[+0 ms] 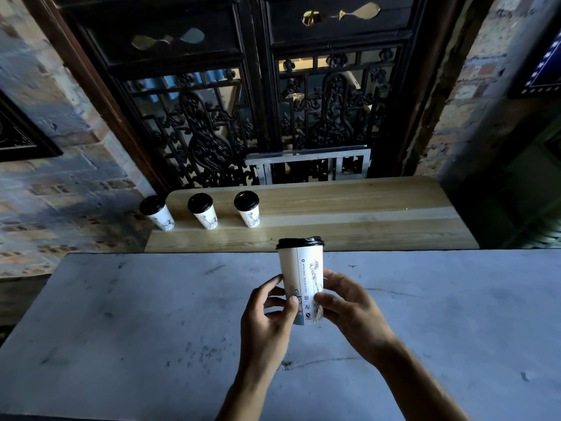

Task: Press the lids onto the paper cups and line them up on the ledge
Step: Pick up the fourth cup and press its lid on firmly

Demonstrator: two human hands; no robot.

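— Between the left hand (271, 311) and right hand (349, 305)?
— A lidded white printed paper cup (302, 281), both closed round it above the grey table (121, 329).
— Progress?
— Three black-lidded cups (200, 211) stand on the wooden ledge (349, 208); this one remains.

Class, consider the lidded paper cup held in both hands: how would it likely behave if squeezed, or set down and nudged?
The held cup has thin paper walls, so it probably dents under a hard squeeze. It is tall with a narrow base, so a nudge near the lid may tip it. Fingertips of the left hand and right hand suffice, suggesting it is light.
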